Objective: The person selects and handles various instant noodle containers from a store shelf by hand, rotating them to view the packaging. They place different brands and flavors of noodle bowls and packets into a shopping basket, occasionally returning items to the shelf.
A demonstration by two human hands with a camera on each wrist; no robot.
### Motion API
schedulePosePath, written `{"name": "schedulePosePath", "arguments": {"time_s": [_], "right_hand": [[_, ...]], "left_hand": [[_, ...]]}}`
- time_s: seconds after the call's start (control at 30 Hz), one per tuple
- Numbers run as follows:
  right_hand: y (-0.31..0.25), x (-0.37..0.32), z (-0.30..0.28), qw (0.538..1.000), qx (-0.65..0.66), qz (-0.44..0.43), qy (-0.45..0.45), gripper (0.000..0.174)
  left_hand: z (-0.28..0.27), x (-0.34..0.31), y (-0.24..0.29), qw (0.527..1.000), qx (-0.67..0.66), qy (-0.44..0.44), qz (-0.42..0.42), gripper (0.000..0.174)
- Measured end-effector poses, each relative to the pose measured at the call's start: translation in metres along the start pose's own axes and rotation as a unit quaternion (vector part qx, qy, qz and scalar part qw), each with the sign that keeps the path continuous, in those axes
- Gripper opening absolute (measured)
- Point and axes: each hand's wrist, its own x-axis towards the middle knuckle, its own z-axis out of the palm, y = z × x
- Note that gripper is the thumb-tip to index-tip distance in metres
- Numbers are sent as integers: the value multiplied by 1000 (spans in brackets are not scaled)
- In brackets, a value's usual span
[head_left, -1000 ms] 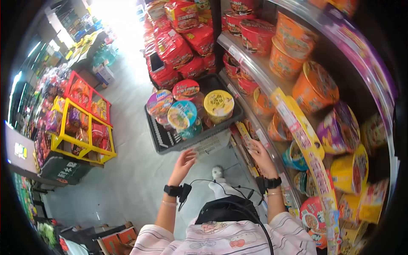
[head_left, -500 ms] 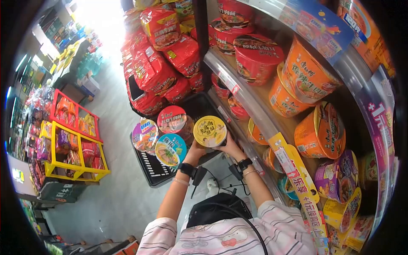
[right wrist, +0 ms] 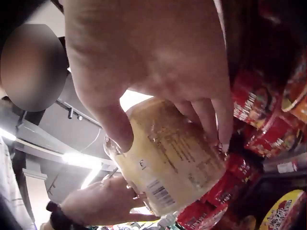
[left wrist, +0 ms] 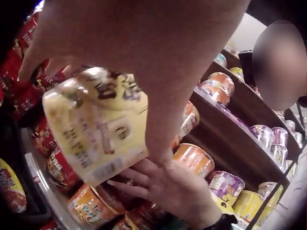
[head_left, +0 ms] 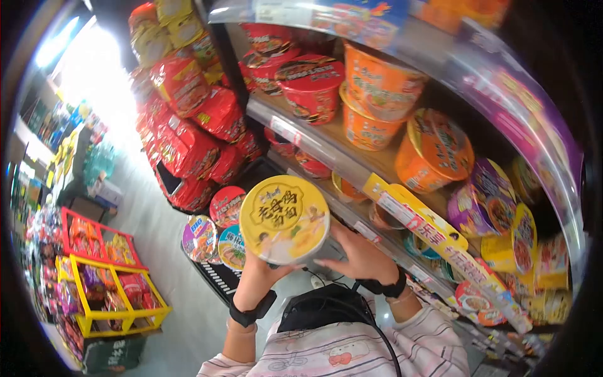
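Both hands hold a yellow instant noodle cup (head_left: 284,220) in front of the body, its printed lid facing up towards the head camera. My left hand (head_left: 259,276) grips it from the near left side, fingers partly hidden by the cup. On the opposite side, my right hand (head_left: 364,254) holds it; the right wrist view shows thumb and fingers spread around the cup's wall (right wrist: 168,158). Beyond and below is a black basket (head_left: 215,286) containing a purple cup (head_left: 200,237), a red cup (head_left: 227,206) and a blue cup (head_left: 231,246).
Shelves on the right carry orange noodle cups (head_left: 375,122), red cups (head_left: 311,88) and a purple bowl (head_left: 487,198). A yellow price strip (head_left: 418,217) runs along the shelf edge. Red noodle packs (head_left: 188,138) are piled behind the basket; yellow and red racks (head_left: 119,295) stand left.
The hands were empty with the yellow cup standing in the basket. They took hold of it, then lifted it out and nearer the body. The view has swung towards the shelves.
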Motion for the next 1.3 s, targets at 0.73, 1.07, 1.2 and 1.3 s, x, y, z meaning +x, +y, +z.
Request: {"name": "schedulePosePath", "arguments": {"time_s": [0.73, 1.07, 1.2, 1.3], "right_hand": [[-252, -250, 115, 767, -40, 335, 545, 73], [-332, -287, 112, 733, -247, 323, 546, 75], [-325, -334, 106, 773, -207, 231, 553, 81], [-320, -371, 96, 792, -163, 210, 550, 84]], "left_hand": [[73, -107, 126, 814, -268, -435, 277, 97], [114, -150, 128, 731, -479, -475, 103, 66], [136, -178, 140, 737, -453, -498, 66, 63], [151, -205, 155, 751, -442, -489, 28, 64]]}}
